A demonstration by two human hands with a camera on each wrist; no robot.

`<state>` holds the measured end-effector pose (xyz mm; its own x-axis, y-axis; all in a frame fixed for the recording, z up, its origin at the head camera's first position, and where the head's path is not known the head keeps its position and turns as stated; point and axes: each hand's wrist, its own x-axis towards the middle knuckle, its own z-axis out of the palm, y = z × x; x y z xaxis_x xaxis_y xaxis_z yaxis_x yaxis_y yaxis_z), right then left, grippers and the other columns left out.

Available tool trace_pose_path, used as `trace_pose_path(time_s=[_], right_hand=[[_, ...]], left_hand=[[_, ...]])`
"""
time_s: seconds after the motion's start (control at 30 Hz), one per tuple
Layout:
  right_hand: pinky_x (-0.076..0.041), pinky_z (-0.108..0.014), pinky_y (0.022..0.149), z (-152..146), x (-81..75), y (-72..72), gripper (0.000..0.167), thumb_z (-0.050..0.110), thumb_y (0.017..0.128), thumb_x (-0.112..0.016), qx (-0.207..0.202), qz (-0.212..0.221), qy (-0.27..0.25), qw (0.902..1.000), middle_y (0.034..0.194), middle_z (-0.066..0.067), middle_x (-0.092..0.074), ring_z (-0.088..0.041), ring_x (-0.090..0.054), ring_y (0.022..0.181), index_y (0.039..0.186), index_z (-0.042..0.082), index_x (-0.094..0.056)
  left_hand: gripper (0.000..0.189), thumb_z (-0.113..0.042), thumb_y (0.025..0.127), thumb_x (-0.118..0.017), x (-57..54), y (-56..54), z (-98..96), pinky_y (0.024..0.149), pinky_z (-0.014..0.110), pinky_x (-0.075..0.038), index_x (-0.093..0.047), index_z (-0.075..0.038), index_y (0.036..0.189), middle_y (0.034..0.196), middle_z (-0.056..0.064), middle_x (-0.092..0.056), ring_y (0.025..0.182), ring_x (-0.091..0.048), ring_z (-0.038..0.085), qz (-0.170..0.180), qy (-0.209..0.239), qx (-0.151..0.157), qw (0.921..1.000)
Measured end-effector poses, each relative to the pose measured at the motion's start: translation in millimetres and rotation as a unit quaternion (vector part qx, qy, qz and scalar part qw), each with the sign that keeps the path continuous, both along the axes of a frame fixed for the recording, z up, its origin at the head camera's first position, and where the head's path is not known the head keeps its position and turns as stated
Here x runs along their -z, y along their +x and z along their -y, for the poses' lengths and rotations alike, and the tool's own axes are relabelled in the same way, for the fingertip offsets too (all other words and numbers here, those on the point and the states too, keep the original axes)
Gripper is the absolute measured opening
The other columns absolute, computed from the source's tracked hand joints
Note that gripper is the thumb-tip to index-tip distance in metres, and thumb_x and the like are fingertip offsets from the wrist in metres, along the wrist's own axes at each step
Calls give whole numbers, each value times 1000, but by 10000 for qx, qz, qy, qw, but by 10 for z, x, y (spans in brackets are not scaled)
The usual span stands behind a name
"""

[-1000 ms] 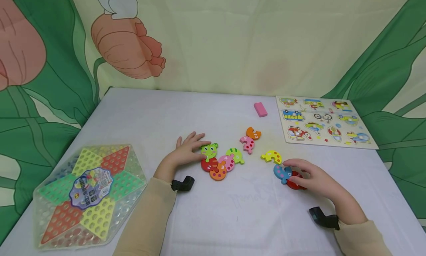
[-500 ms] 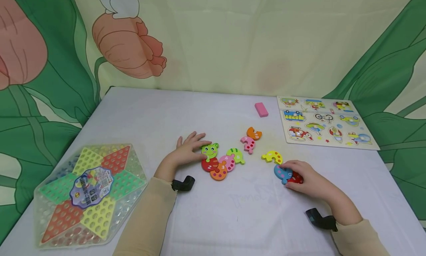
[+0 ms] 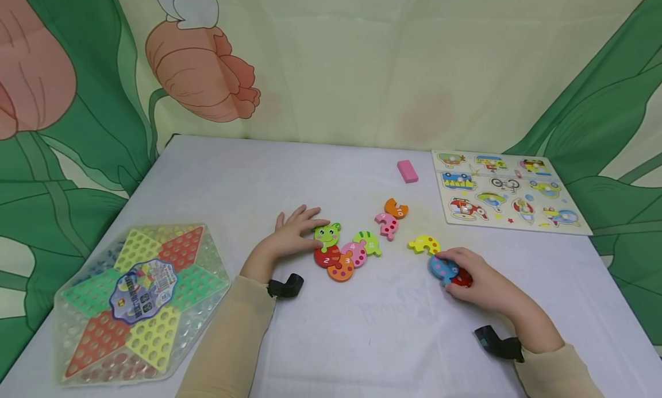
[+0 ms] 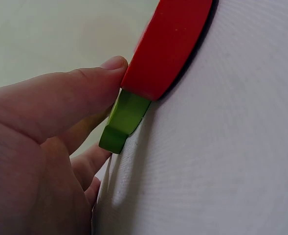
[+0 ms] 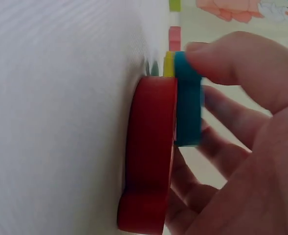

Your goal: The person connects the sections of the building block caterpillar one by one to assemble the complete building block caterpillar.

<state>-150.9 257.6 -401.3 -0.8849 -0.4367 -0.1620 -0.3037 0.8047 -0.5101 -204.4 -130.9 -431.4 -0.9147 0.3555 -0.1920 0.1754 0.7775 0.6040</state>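
In the head view, my left hand (image 3: 292,235) touches the left side of a green caterpillar-head puzzle piece (image 3: 327,235), its fingers fairly straight. The head joins a red piece (image 3: 324,258) marked 2, an orange piece (image 3: 340,269) marked 3, a pink piece (image 3: 354,253) and a green piece (image 3: 368,244). My left thumb (image 4: 92,85) lies against the edge where red and green meet. On the right, my right hand (image 3: 483,279) pinches a blue puzzle piece (image 5: 188,105) over a red piece (image 5: 151,147), which stays on the cloth. A yellow piece (image 3: 425,244) lies just beyond.
A pink piece (image 3: 387,225) and an orange piece (image 3: 396,208) lie farther back, near a pink block (image 3: 407,171). A vehicle puzzle board (image 3: 509,192) lies at the back right. At left is a star-patterned board in clear plastic (image 3: 142,303).
My right thumb and fingers have closed in around the blue piece, which has shifted slightly and lifted off the red one. My left hand stays in place.
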Motion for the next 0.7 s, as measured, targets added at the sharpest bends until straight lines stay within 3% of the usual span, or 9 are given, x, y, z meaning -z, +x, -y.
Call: trace_pose_path(time_s=[0.17,0.37,0.5,0.7], right_hand=[[-49,-43,83,36,-96,26,63,14,79,-65,199,48,-175,9996,127,-14,-36,-29,-41,110,135,6,-37],[-49,-19,73,88,-182,37,59,3,79,-60,358,42,-612,9975,127,-18,-27,-27,-38,106,133,1,-37],[-49,-18,79,130,-193,11,56,-1,78,-56,363,72,-963,9947,133,-17,-24,-30,-37,112,131,5,-39],[-47,-16,80,190,-184,-30,47,0,82,-56,190,258,-1340,9905,127,-16,-39,-24,-40,107,127,5,-45]], left_hand=[[54,-38,81,-60,-21,14,-3,106,59,13,-48,-28,132,152,-1,-21,142,2,26,34,21,-3,10000],[54,-38,81,-60,-30,16,1,106,59,13,-48,-28,132,152,0,-21,142,1,26,41,50,33,10000],[54,-39,81,-60,-30,16,3,106,59,13,-48,-28,132,152,0,-20,142,1,26,43,28,33,10000],[54,-38,81,-60,-23,17,-1,106,59,13,-48,-28,132,152,-1,-21,142,1,25,32,32,8,10000]])
